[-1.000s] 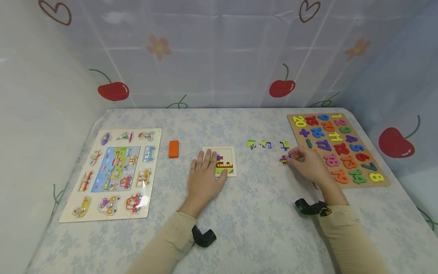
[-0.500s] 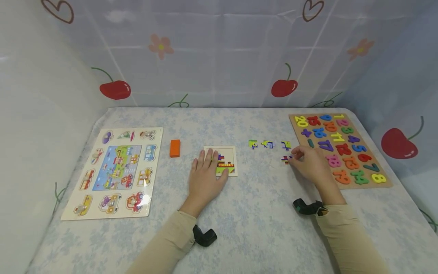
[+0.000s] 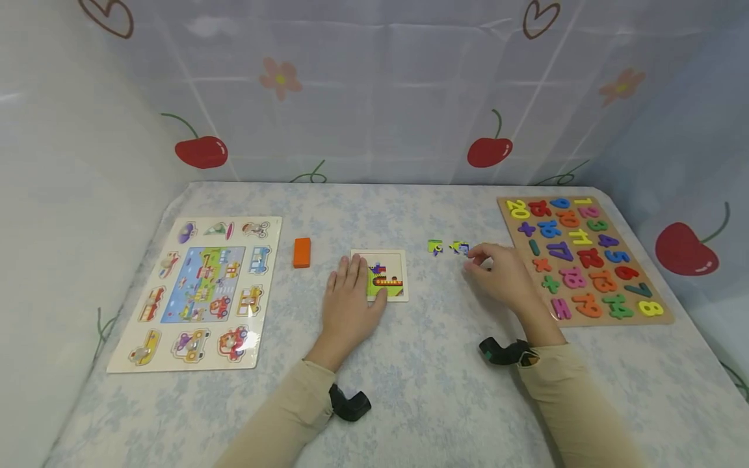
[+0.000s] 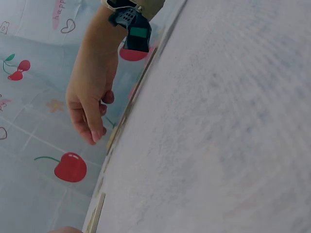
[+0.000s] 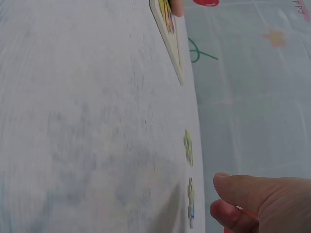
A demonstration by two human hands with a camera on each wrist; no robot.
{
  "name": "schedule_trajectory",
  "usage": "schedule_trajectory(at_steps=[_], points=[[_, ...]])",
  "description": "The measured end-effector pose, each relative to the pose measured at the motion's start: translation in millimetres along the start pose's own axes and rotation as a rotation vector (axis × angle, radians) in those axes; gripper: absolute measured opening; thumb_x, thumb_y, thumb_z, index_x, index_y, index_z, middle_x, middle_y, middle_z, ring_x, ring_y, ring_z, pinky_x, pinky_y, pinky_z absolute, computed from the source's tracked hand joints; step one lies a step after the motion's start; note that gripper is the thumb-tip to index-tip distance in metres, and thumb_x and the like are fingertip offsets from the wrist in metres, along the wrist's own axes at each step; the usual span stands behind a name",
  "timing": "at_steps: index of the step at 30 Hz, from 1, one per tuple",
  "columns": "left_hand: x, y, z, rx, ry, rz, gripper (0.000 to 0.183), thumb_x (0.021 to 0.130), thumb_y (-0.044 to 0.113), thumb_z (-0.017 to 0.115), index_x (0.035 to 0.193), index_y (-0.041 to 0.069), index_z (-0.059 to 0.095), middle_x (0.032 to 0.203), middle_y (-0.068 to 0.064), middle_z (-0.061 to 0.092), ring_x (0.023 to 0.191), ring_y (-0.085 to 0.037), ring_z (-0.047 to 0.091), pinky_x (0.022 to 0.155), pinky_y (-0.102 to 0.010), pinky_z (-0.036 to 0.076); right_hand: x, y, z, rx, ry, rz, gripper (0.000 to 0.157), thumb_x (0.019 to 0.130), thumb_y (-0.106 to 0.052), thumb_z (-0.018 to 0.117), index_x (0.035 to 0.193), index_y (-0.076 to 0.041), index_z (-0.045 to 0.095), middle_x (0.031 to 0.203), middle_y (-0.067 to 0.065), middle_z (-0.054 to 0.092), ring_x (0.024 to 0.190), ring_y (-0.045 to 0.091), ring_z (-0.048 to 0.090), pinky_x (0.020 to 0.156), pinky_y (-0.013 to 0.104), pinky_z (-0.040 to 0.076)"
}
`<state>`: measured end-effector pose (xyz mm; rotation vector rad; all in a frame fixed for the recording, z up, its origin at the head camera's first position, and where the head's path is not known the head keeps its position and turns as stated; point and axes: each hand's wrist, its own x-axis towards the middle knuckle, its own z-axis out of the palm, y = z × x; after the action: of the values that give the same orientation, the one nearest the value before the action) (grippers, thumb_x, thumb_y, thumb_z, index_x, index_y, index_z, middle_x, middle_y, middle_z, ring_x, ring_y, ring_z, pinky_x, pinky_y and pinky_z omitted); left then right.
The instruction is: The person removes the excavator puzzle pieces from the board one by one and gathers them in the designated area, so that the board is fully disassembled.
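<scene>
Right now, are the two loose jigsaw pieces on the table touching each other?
Apart. The head view shows tablecloth between the left piece and the right piece; the right wrist view shows that gap too.

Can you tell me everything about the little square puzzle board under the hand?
The little puzzle board is square and cream, with a raised border; it looks wooden. Its visible picture has purple and red shapes above an orange-yellow band, and green below. The upper right inside is bare cream. It lies flat on the patterned table. The left hand rests over its left side, hiding that part.
</scene>
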<state>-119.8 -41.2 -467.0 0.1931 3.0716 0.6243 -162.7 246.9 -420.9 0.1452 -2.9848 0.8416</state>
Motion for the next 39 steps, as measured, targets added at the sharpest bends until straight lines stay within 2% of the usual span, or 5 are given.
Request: schedule_trajectory(at_steps=[5,9,24,31,39], points=[[-2.0,-3.2,-3.3,-0.013,-0.004,-0.004,0.073,0.101,0.052,0.038,0.159,0.011,0.021,0.168,-0.004,0.014,0.157,-0.024,0.004,0.127,-0.047,0.007,6,-18,13.9,0.058,-0.054,-0.028,0.020,0.094,-0.023,0.068,0.110,-0.011,0.070,0.094,0.007,0.068,0.100,0.026,0.056,0.087,0.045,0.044],[-2.7,-6.0,-4.7,-0.036,-0.003,-0.007,0.069,0.102,0.048,0.038,0.159,0.011,0.022,0.168,-0.004,0.015,0.157,-0.024,0.003,0.127,-0.047,0.007,9,-34,26.2,0.085,-0.089,-0.054,0.021,0.093,-0.023,0.070,0.111,-0.012,0.071,0.093,0.005,0.067,0.098,0.025,0.056,0.090,0.045,0.043],[-2.3,-11.1,-2.5,-0.007,-0.012,-0.019,0.070,0.101,0.050,0.038,0.159,0.012,0.023,0.167,-0.002,0.017,0.156,-0.023,0.007,0.127,-0.046,0.006,32,-87,70.4,0.050,-0.236,-0.190,0.029,0.093,-0.027,0.070,0.120,-0.016,0.071,0.087,-0.002,0.066,0.078,0.018,0.052,0.073,0.032,0.042],[-1.9,-10.5,-1.6,-0.007,0.003,-0.015,0.069,0.101,0.050,0.037,0.158,0.013,0.024,0.167,-0.001,0.018,0.156,-0.023,0.007,0.127,-0.047,0.008,35,-100,78.2,-0.009,-0.266,-0.199,0.029,0.094,-0.033,0.068,0.117,-0.017,0.073,0.092,-0.001,0.063,0.085,0.020,0.048,0.073,0.032,0.039],[-1.5,-10.5,-2.7,0.000,0.021,-0.008,0.069,0.101,0.050,0.038,0.158,0.012,0.027,0.166,-0.003,0.021,0.156,-0.025,0.010,0.126,-0.049,0.009,38,-104,82.2,0.007,-0.276,-0.221,0.022,0.093,-0.029,0.070,0.110,-0.015,0.073,0.095,0.001,0.063,0.089,0.020,0.051,0.077,0.033,0.043]])
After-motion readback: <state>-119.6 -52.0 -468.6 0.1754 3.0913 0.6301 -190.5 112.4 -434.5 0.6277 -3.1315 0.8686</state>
